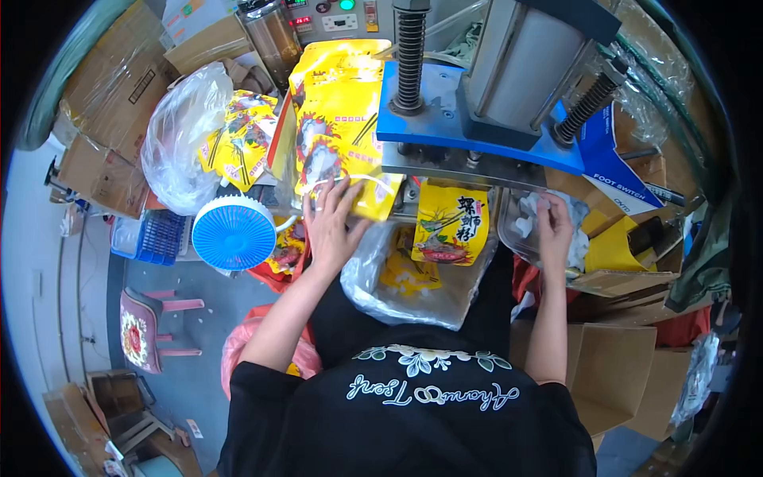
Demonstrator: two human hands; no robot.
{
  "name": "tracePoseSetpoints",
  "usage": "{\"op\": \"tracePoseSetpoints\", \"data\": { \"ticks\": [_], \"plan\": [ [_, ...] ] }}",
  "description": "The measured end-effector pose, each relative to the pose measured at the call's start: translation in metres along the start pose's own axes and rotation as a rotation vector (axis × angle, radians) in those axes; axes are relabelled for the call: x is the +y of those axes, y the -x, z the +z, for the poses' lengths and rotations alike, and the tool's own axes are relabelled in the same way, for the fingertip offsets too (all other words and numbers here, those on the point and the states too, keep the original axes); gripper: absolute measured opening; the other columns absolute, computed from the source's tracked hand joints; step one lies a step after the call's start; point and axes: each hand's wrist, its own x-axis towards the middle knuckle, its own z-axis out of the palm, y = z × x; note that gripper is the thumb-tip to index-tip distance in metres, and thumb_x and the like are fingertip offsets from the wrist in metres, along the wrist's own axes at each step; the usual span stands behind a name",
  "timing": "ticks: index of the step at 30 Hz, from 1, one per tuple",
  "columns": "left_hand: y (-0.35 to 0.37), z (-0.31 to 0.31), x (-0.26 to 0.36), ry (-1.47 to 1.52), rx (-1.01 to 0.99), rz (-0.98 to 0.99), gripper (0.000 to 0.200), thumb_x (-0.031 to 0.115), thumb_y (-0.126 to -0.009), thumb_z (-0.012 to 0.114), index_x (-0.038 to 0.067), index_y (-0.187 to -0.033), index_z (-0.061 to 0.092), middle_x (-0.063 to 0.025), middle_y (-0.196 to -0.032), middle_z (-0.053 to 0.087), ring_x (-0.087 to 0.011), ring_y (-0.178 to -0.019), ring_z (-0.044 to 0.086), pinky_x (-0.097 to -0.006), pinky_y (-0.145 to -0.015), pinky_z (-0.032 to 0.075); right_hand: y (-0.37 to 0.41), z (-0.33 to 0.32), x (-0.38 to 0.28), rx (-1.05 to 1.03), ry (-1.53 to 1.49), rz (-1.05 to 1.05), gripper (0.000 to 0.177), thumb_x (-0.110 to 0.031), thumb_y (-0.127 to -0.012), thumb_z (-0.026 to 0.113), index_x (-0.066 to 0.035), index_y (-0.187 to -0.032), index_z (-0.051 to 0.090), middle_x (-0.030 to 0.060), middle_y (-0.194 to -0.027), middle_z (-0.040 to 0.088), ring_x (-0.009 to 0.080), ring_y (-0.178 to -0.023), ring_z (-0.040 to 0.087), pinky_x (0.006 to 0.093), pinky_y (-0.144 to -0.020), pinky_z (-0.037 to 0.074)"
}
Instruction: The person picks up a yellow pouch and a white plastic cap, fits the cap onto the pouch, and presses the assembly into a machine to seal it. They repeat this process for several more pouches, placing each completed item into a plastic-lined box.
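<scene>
My left hand [334, 222] lies with fingers spread at the near end of a stack of yellow printed pouches [338, 119], touching a slightly blurred pouch [375, 197]. My right hand [554, 230] is over a clear plastic box [513, 238] of white pieces [574, 230]. Its fingertips are pinched on a small white piece [544, 203], too small to identify. Between my hands, a yellow pouch with black characters [451, 224] hangs below the front of the blue press [421, 99]. Under it, more yellow pouches [409, 270] lie in a plastic-lined box [459, 294].
A blue fan [234, 232] stands left of my left arm. Behind it are a clear plastic bag [187, 139] and loose yellow pouches [242, 139]. The press has springs [409, 60] on its posts. Cardboard boxes [612, 374] stand at right, a stool [143, 330] at left.
</scene>
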Motion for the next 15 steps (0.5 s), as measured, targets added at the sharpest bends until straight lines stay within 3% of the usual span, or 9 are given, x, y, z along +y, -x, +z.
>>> {"op": "tracePoseSetpoints", "data": {
  "ticks": [1,2,3,5,7,8,11,13,15],
  "plan": [
    [0.005,-0.002,-0.005,0.007,0.021,-0.014,0.043,0.027,-0.082,0.072,0.019,-0.124,0.064,-0.0047,-0.13,0.058,-0.0263,-0.134,0.044,-0.056,-0.115,0.013,0.0,-0.006,-0.001,-0.047,-0.054,0.025,0.02,-0.009,-0.094,0.061,-0.003,-0.113,0.06,0.0012,-0.093,0.062,0.0088,-0.083,0.056,0.0248,-0.073,0.046],
    [0.007,-0.004,-0.009,0.119,0.095,-0.065,0.024,0.013,-0.08,0.071,0.017,-0.104,0.072,-0.0022,-0.115,0.066,-0.0245,-0.125,0.052,-0.0576,-0.113,0.014,0.001,-0.01,-0.003,-0.095,-0.105,0.051,0.02,-0.01,-0.095,0.061,-0.003,-0.114,0.059,-0.0007,-0.093,0.061,0.0066,-0.083,0.054,0.0235,-0.072,0.044],
    [0.004,-0.012,-0.003,0.186,0.14,-0.136,0.015,0.01,-0.081,0.068,0.012,-0.095,0.073,-0.0037,-0.1,0.069,-0.0248,-0.114,0.059,-0.0525,-0.111,0.021,0.004,-0.01,-0.008,-0.128,-0.086,0.047,0.02,-0.009,-0.094,0.062,-0.004,-0.114,0.06,-0.0008,-0.093,0.061,0.0065,-0.083,0.054,0.0231,-0.072,0.045],
    [-0.002,-0.033,0.014,0.345,0.029,-0.182,0.015,0.003,-0.081,0.067,0.007,-0.094,0.073,-0.0064,-0.089,0.07,-0.0229,-0.101,0.065,-0.0401,-0.101,0.038,0.011,-0.005,-0.029,-0.187,-0.036,0.03,0.02,-0.007,-0.092,0.064,-0.004,-0.112,0.06,-0.0009,-0.094,0.062,0.0062,-0.084,0.055,0.0223,-0.074,0.045],
    [0.006,-0.029,0.04,0.898,-0.038,-0.301,0.017,-0.003,-0.079,0.067,0.002,-0.094,0.072,-0.0075,-0.088,0.07,-0.0188,-0.091,0.067,-0.0285,-0.084,0.048,0.02,0.01,-0.064,-0.239,-0.041,0.023,0.019,-0.01,-0.088,0.068,-0.003,-0.106,0.065,0.0022,-0.095,0.067,0.0108,-0.087,0.061,0.0253,-0.076,0.048],
    [0.012,-0.022,0.047,0.862,-0.085,-0.263,0.022,-0.008,-0.077,0.066,0.0,-0.097,0.072,-0.0076,-0.089,0.071,-0.0136,-0.085,0.067,-0.0254,-0.075,0.05,0.023,0.014,-0.078,-0.302,-0.024,-0.032,0.018,-0.01,-0.089,0.067,-0.002,-0.105,0.066,0.0032,-0.096,0.068,0.0118,-0.088,0.062,0.0259,-0.076,0.048],
    [0.029,-0.006,0.073,0.969,-0.236,-0.343,0.021,-0.006,-0.078,0.066,-0.002,-0.098,0.071,-0.0067,-0.087,0.071,-0.0104,-0.081,0.066,-0.0251,-0.073,0.05,0.034,0.026,-0.106,-0.553,-0.04,-0.05,0.02,-0.015,-0.09,0.067,-0.002,-0.104,0.066,0.0069,-0.098,0.069,0.0146,-0.09,0.065,0.0288,-0.079,0.05],
    [0.038,-0.002,0.078,0.971,-0.352,-0.257,0.019,-0.005,-0.079,0.066,-0.003,-0.097,0.071,-0.0069,-0.088,0.071,-0.0102,-0.081,0.066,-0.025,-0.073,0.05,0.035,0.029,-0.113,-0.735,0.12,-0.132,0.023,-0.019,-0.091,0.066,-0.001,-0.105,0.065,0.0069,-0.097,0.069,0.0153,-0.09,0.066,0.0301,-0.08,0.05],
    [0.047,0.004,0.084,1.054,-0.41,-0.284,0.015,0.003,-0.084,0.069,-0.004,-0.096,0.071,-0.0054,-0.087,0.071,-0.0078,-0.079,0.063,-0.0241,-0.071,0.05,0.037,0.036,-0.106,-0.794,-0.034,-0.01,0.024,-0.02,-0.091,0.065,-0.001,-0.105,0.065,0.0078,-0.098,0.07,0.0183,-0.093,0.067,0.0311,-0.081,0.05]
  ]
}}
